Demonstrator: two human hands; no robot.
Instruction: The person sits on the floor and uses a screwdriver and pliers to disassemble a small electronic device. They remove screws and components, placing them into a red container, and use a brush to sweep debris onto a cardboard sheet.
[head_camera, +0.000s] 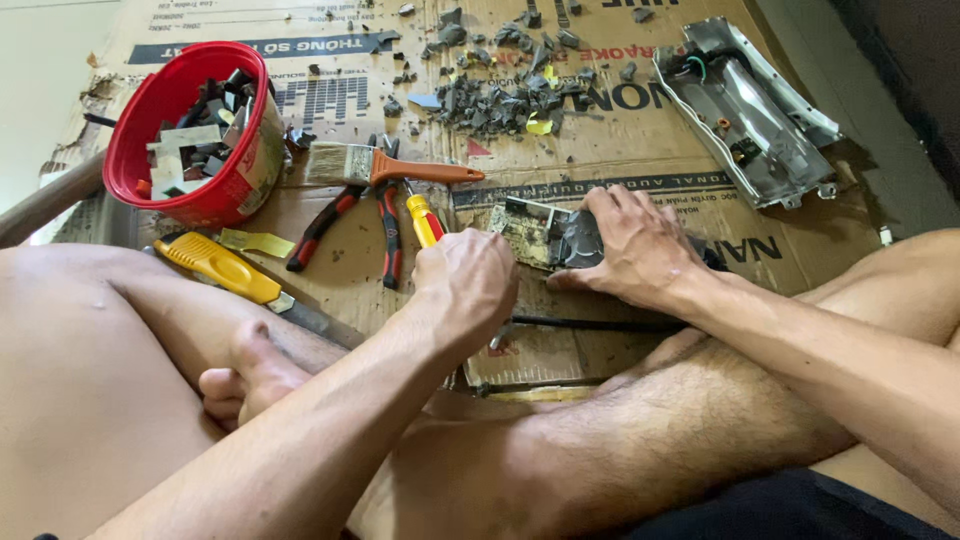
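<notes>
Fist (468, 285) around yellow-handled screwdriver (424, 217)

Screwdriver (425, 220): yellow-and-red handle, gripped in fist, handle end poking up past knuckles, shaft hidden under hand. Circuit board (528, 232): greenish, dusty, lying flat on cardboard just right of screwdriver; dark metal block on right part, pinned under fingers; left edge bare, right end hidden.
</notes>
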